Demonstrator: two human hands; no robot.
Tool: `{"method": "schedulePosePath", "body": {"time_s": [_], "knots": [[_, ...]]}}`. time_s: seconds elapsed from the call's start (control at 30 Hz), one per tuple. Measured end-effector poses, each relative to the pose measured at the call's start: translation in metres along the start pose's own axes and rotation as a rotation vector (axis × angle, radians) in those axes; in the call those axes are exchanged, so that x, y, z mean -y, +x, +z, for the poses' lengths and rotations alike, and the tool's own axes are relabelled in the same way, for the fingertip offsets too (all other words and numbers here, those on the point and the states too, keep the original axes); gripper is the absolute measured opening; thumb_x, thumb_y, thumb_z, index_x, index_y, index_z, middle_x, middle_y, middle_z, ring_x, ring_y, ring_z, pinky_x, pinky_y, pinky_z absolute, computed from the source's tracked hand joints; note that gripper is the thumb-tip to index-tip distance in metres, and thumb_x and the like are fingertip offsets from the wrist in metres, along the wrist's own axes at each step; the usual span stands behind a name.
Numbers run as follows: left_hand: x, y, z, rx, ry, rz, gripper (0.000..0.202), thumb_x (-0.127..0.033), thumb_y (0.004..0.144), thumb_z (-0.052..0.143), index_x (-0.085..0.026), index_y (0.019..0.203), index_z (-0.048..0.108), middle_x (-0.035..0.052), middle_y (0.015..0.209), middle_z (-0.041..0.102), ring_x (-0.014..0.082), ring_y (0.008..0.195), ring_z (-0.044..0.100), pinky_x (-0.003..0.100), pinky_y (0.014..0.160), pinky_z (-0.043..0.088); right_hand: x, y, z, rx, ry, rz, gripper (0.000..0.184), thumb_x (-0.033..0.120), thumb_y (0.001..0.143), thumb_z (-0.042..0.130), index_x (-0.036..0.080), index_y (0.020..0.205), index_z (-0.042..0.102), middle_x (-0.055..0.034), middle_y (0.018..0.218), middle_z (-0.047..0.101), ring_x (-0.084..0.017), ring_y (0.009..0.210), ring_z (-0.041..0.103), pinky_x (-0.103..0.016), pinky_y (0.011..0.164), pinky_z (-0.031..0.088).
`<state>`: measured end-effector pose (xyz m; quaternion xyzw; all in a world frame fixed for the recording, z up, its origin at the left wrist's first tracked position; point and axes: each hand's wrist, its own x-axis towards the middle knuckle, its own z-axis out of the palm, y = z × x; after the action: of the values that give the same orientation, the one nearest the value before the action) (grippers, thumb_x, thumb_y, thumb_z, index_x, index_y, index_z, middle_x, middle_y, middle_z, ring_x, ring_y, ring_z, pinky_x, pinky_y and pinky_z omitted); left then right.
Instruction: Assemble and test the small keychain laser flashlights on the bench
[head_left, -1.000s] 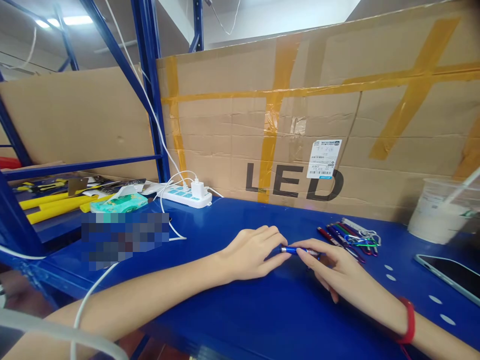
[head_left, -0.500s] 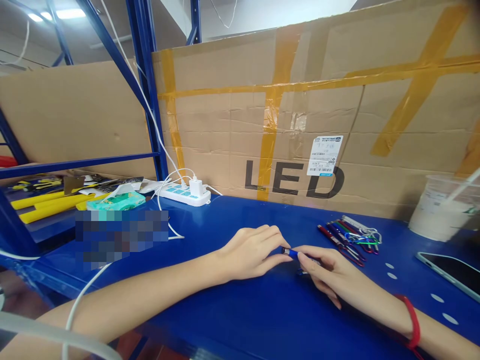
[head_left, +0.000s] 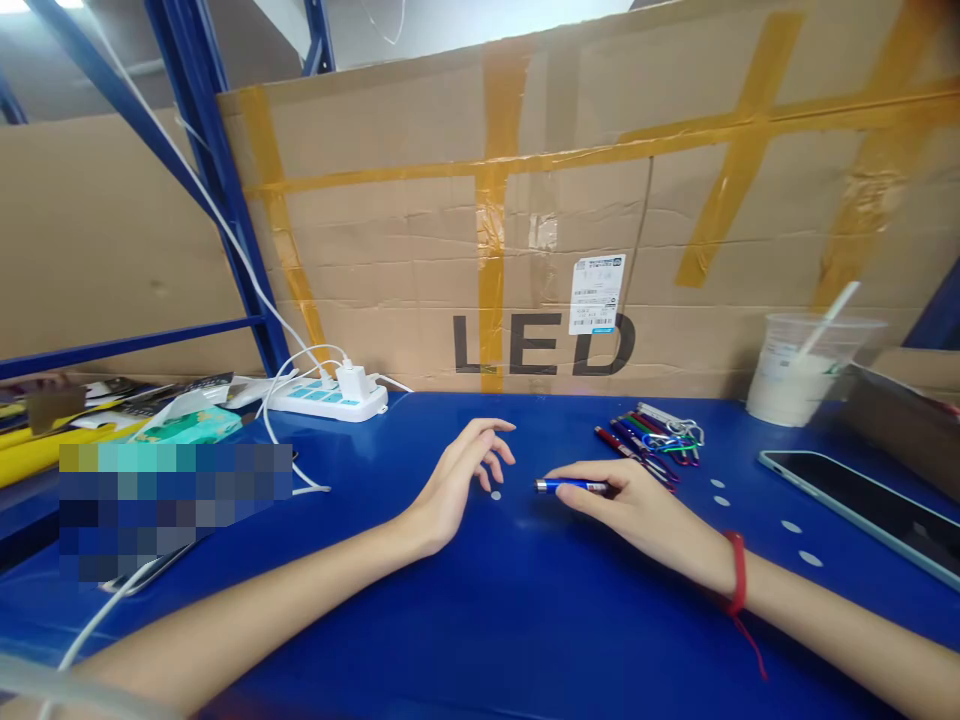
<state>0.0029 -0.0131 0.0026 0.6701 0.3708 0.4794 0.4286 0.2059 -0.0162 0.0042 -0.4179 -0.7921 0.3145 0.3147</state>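
Note:
My right hand [head_left: 630, 505] grips a small blue pen-shaped light [head_left: 566, 486] and holds it level just above the blue bench top [head_left: 480, 620]. My left hand [head_left: 461, 470] hovers a little to its left with the fingers apart and nothing in them. A tiny round silver disc [head_left: 495, 495] lies on the bench between the two hands, just under my left fingertips. Behind my right hand lies a bundle of several more such lights [head_left: 649, 440] in mixed colours, with key rings on their ends.
A taped cardboard sheet marked LED [head_left: 540, 230] walls off the back. A white power strip [head_left: 326, 397] with a charger sits at the back left, a plastic cup with a straw [head_left: 802, 370] at the back right, a phone [head_left: 862, 510] to the right. Small white discs [head_left: 795, 525] dot the bench.
My left hand has let go of the blue light's end and drawn back to the left with fingers spread. A small disc now lies on the bench. The camera has turned right.

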Motion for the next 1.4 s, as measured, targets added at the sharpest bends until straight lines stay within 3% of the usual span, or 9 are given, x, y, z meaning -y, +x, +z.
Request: {"method": "schedulePosePath", "body": {"time_s": [0.2,0.6,1.13,1.4], "knots": [[0.003,0.001,0.002,-0.011,0.014,-0.053,0.041,-0.044,0.088,0.032,-0.016,0.111,0.05,0.0045,0.084,0.056,0.0137,0.068,0.053,0.025,0.059,0.041,-0.002,0.0,-0.002,-0.045,0.042,-0.017,0.037,0.049,0.079,0.056,0.021,0.098,0.072,-0.0035,0.101,0.07,-0.024,0.093,0.062,-0.027,0.075,0.05],[0.007,0.005,0.001,-0.021,0.001,-0.051,0.043,-0.045,0.087,0.031,-0.015,0.107,0.054,0.0049,0.082,0.056,0.014,0.069,0.051,0.024,0.057,0.041,-0.001,0.0,-0.003,-0.069,0.014,-0.022,0.038,0.051,0.075,0.059,0.018,0.084,0.074,-0.0026,0.079,0.071,-0.017,0.07,0.061,-0.024,0.061,0.045],[0.009,0.007,0.0,-0.025,0.03,-0.031,0.044,-0.047,0.086,0.034,-0.014,0.103,0.059,0.0055,0.081,0.056,0.0148,0.069,0.052,0.025,0.058,0.041,0.0,-0.002,-0.001,-0.047,0.045,-0.071,0.027,0.041,0.076,0.061,0.022,0.089,0.073,-0.0011,0.089,0.071,-0.017,0.077,0.063,-0.024,0.07,0.047],[0.013,0.008,-0.001,0.007,0.022,-0.041,0.045,-0.049,0.086,0.035,-0.015,0.102,0.06,0.0053,0.081,0.056,0.015,0.069,0.051,0.026,0.059,0.042,-0.001,-0.001,-0.002,-0.067,0.078,-0.045,0.032,0.045,0.075,0.061,0.021,0.093,0.073,-0.0027,0.095,0.071,-0.021,0.085,0.064,-0.028,0.075,0.048]]}}
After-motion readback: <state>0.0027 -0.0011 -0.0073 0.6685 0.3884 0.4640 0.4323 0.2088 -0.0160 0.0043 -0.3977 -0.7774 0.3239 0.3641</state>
